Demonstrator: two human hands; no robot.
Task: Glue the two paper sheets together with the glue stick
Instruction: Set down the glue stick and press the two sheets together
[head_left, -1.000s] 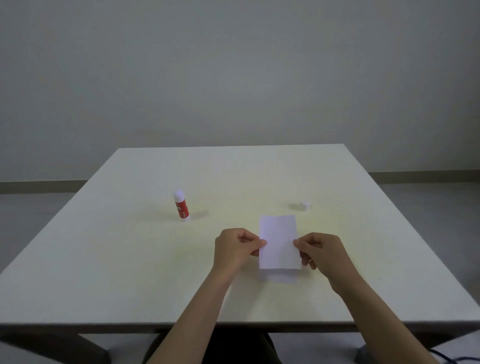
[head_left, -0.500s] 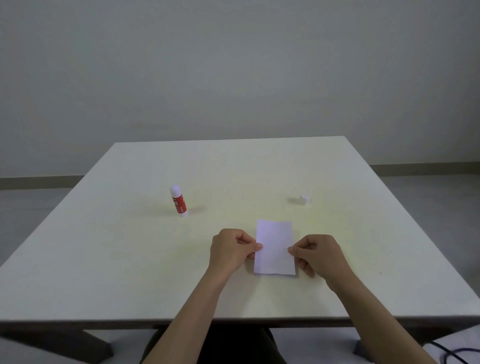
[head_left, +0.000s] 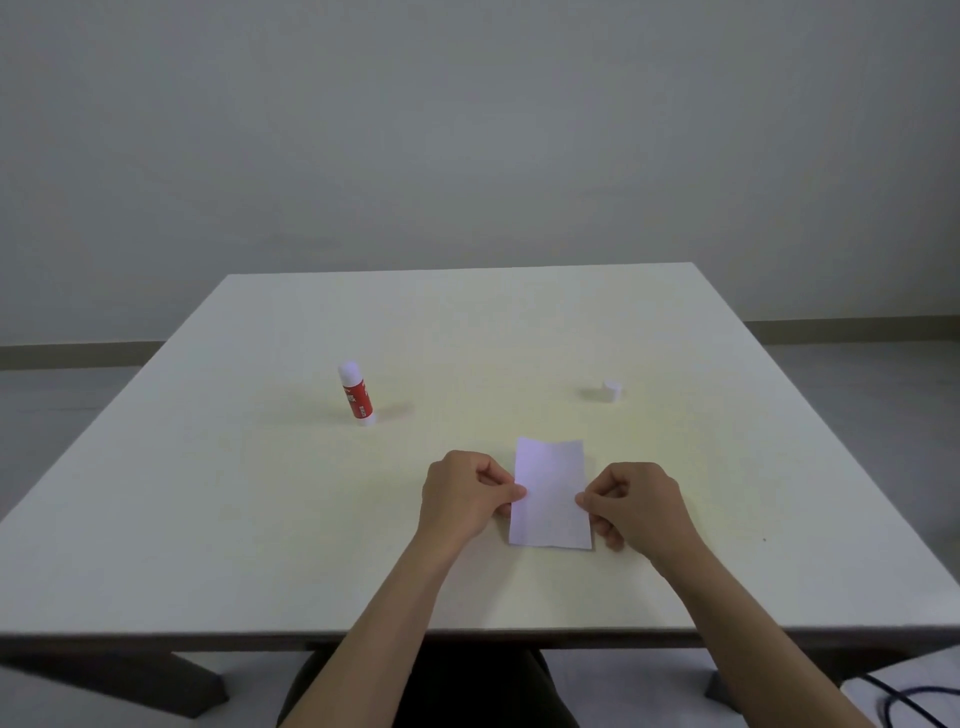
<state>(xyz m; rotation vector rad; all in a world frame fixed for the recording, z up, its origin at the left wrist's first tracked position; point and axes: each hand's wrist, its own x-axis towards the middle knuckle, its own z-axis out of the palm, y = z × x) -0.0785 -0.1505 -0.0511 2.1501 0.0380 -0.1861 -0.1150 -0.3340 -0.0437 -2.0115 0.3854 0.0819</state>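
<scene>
A small white paper sheet lies near the table's front middle; only one sheet face shows, so I cannot tell whether a second sheet is under it. My left hand pinches its left edge and my right hand pinches its right edge, thumb and fingers closed on the paper. The glue stick, red with a white tip showing, stands upright well to the left and further back. Its white cap lies apart at the back right.
The white table ends in a front edge close to my body. A plain wall stands behind it. A dark cable runs on the floor at the lower right.
The paper has come down from slightly lifted to the tabletop, and both hands with it have shifted a little left in the view. The glue stick and cap have not moved on the table.
</scene>
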